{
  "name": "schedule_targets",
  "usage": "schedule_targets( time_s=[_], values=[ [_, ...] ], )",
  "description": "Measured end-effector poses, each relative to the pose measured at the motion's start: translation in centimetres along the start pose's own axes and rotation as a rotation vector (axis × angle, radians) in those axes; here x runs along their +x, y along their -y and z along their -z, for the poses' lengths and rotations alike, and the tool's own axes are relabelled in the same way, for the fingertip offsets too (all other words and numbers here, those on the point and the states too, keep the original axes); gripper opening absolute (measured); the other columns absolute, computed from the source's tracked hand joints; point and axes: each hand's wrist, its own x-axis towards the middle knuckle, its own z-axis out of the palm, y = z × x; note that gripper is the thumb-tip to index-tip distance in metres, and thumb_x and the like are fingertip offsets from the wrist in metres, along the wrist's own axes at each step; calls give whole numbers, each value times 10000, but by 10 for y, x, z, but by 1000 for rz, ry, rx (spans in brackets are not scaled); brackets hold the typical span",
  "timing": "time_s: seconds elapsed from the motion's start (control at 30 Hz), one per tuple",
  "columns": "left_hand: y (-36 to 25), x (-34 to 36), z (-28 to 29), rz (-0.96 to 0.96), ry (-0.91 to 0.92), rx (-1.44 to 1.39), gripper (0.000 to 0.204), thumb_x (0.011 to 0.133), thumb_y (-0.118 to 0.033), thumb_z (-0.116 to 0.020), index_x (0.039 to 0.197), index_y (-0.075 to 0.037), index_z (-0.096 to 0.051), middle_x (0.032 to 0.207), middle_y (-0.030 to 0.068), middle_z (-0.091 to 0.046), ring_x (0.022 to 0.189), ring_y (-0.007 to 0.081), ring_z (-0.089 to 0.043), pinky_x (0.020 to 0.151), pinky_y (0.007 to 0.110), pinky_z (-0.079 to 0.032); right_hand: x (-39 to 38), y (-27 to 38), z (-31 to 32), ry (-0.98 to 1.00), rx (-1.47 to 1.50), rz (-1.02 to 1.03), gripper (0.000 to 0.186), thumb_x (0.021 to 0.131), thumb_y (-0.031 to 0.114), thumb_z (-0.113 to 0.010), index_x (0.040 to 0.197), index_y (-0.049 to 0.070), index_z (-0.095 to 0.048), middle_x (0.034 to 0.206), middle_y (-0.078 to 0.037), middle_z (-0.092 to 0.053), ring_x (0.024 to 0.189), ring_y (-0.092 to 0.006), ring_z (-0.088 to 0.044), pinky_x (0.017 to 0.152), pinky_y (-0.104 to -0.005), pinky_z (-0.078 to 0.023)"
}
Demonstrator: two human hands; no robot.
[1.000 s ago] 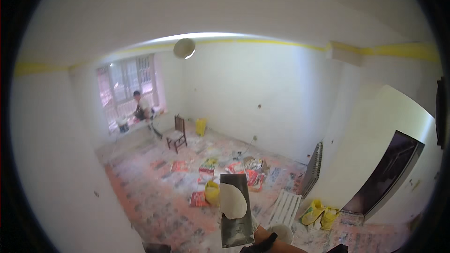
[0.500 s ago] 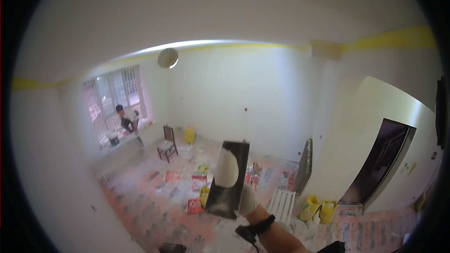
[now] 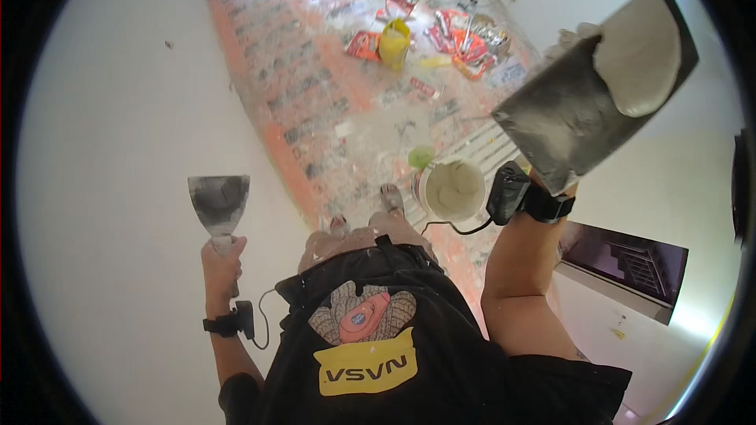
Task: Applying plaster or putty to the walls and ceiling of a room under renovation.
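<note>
In my left hand [image 3: 224, 266], closed around its handle, a putty knife [image 3: 219, 203] points up with its wide, smeared blade in front of the white wall. My right hand [image 3: 570, 39] is mostly hidden behind a large dark rectangular plastering trowel [image 3: 555, 114]; only pale fingertips show past its far edge. A thick, smooth mound of whitish putty [image 3: 642, 59] lies on the trowel's upper part. The two tools are well apart. Below the trowel, a bucket [image 3: 423, 193] of putty stands on the floor by my feet.
A plastic-covered floor [image 3: 307, 86] carries scattered red bags [image 3: 465, 43] and a yellow bag [image 3: 394, 43]. White slats [image 3: 492, 142] lie beyond the bucket. White walls [image 3: 102, 149] flank me, with a dark doorway [image 3: 622, 267] at right. A cable [image 3: 461, 230] hangs from my right wrist device.
The view has swung down from the room to my body and the floor. My left hand with the putty knife has come into view; the trowel now appears farther right.
</note>
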Motion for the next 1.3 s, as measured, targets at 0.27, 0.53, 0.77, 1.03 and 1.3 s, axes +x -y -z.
schedule_targets(
  time_s=[0.27,0.53,0.77,1.03,1.3],
  values=[
    [-16,-35,-7,87,46,106,229,860,-187,-791,892,-34,-624,608,-48,-504,435,44,-433,387,225,-332,6,-25,-21,-205,-6,8,410,1028,265,-546,1343,4,-560,1230,-153,-679,1119,-282,-661,994,-435,-540],
    [-16,-22,-1,111,88,196,226,850,-201,-792,862,-35,-638,616,-30,-537,459,59,-464,421,246,-365,41,-49,-55,-246,-60,99,411,1023,271,-558,1338,7,-565,1213,-149,-686,1108,-279,-665,990,-434,-541],
    [-6,-28,50,-167,26,246,217,806,-187,-808,797,-15,-677,623,19,-622,493,112,-521,477,329,-427,15,-38,-82,205,-221,392,412,1018,275,-569,1333,10,-569,1198,-146,-692,1098,-277,-669,987,-433,-543],
    [82,12,80,-490,39,219,358,877,-253,-739,652,-26,-580,514,71,-488,467,221,-426,471,419,-364,-32,-74,-147,755,-391,707,323,1019,299,-595,1227,52,-603,999,-60,-710,801,-156,-707,689,-284,-605],
    [154,73,121,-1113,-74,654,148,925,-233,-644,860,-130,-728,660,125,-637,579,296,-619,550,492,-458,-95,-78,-237,1213,-454,614,442,1033,560,-467,865,155,-529,698,-31,-554,506,-177,-477,416,-279,-324]
  ],
)
